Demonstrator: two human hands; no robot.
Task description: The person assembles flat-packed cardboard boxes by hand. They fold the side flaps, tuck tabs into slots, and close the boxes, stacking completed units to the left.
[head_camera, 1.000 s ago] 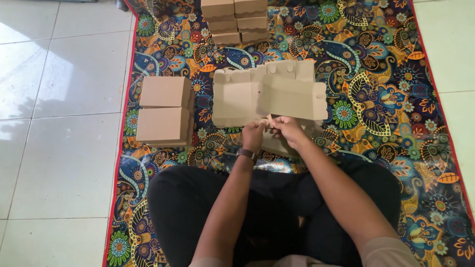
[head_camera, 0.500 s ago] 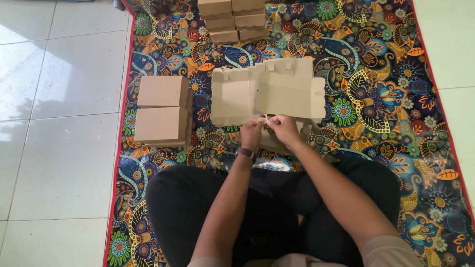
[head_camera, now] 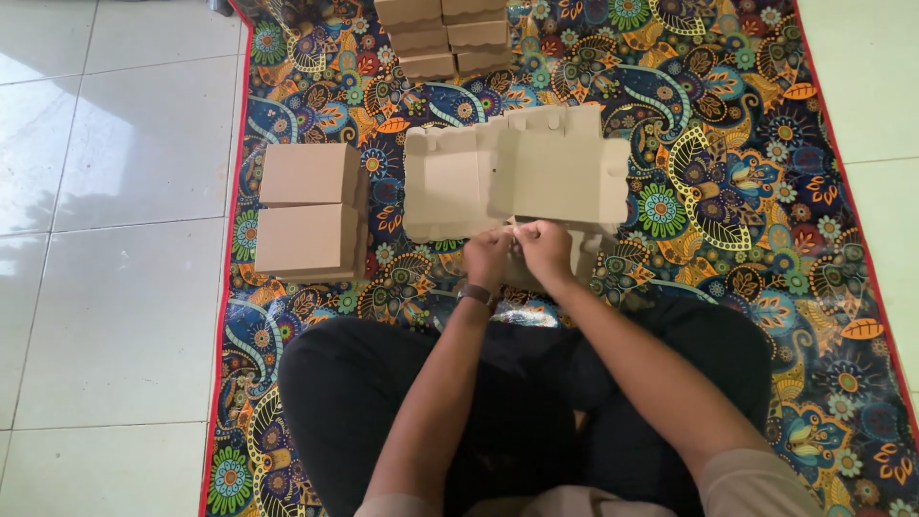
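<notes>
A flat die-cut cardboard box blank [head_camera: 517, 177], partly folded, lies on the patterned mat in front of my crossed legs. My left hand [head_camera: 486, 257] and my right hand [head_camera: 544, 246] sit side by side at its near edge, both pinching the cardboard flap there. A watch is on my left wrist. The exact part of the flap under my fingers is hidden.
Two closed brown boxes [head_camera: 308, 209] sit side by side at the mat's left edge. Several more folded boxes [head_camera: 442, 36] are stacked at the top. The colourful floral mat [head_camera: 747, 172] with a red border lies on a white tiled floor [head_camera: 115, 191].
My hands have stayed at the blank's near edge with only slight finger shifts. The view has tilted a little.
</notes>
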